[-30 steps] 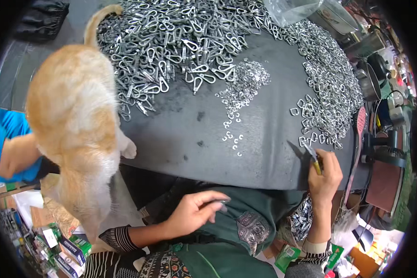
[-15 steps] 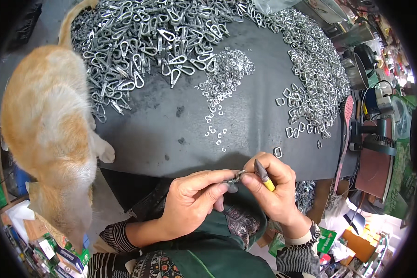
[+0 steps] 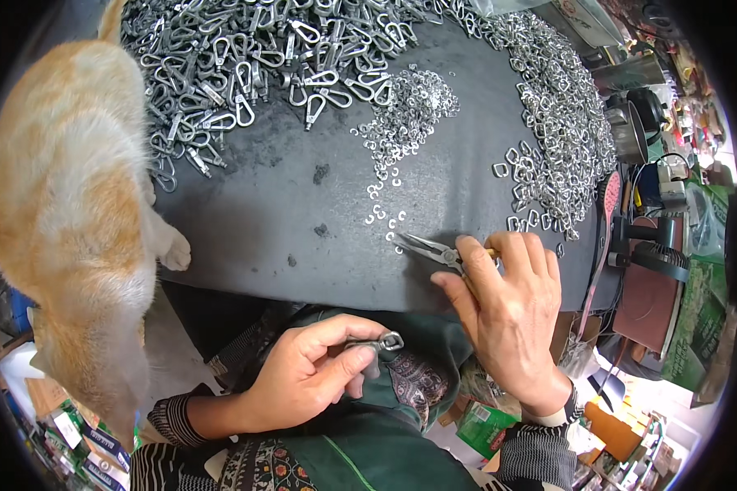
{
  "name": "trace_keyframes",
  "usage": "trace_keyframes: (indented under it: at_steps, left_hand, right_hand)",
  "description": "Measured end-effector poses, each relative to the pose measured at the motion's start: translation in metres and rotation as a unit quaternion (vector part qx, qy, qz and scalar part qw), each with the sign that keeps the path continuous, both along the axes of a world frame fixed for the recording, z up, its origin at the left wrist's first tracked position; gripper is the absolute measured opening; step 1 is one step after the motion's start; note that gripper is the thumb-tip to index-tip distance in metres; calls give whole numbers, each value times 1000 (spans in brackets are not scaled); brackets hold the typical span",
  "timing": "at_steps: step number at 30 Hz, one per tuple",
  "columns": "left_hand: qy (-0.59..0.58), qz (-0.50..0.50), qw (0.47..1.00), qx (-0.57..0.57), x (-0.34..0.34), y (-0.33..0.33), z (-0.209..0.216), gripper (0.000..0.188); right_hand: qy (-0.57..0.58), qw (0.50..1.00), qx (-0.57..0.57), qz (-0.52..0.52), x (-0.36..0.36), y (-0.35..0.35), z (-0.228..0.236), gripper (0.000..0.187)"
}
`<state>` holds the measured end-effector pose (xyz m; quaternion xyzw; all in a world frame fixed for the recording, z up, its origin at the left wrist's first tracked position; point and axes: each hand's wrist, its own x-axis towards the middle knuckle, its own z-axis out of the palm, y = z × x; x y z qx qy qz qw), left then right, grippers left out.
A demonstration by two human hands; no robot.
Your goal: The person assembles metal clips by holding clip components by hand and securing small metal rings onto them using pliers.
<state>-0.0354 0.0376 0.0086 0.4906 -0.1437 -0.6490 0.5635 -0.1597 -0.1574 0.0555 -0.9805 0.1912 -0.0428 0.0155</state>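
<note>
My left hand (image 3: 299,378) is closed around a metal snap hook, mostly hidden by the fingers, with a metal ring (image 3: 392,341) at its end sticking out past the thumb. My right hand (image 3: 512,315) grips needle-nose pliers (image 3: 444,255). The jaws are slightly parted, and their tips are down at the loose small C-shaped rings (image 3: 391,236) on the dark table (image 3: 270,221); whether a ring is between the tips I cannot tell. Farther back these rings form a small heap (image 3: 413,106).
A large pile of snap hooks (image 3: 246,65) covers the far left of the table. Loose metal loops (image 3: 561,106) are heaped at the far right. An orange-and-white cat (image 3: 74,188) occupies the left edge, one paw on the table. A pink brush (image 3: 611,196) and a small fan (image 3: 662,260) are at the right.
My hands have separated. The right hand has swung the pliers forward onto the C-shaped rings, while the left has drawn back slightly with the snap hook. The cat appears shifted left.
</note>
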Motion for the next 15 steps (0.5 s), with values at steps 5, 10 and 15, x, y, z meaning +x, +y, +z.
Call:
trace_keyframes:
  at_steps: [5, 10, 15]
  left_hand:
    - [-38, -22, 998, -39, 0, 2, 1, 20]
    - [-33, 13, 999, -40, 6, 6, -2, 19]
    - [-69, 8, 997, -45, 14, 8, 2, 18]
  right_hand:
    - [20, 997, -68, 16, 8, 7, 2, 35]
    - [35, 997, -69, 19, 14, 11, 1, 34]
    - [38, 995, -91, 30, 16, 15, 4, 32]
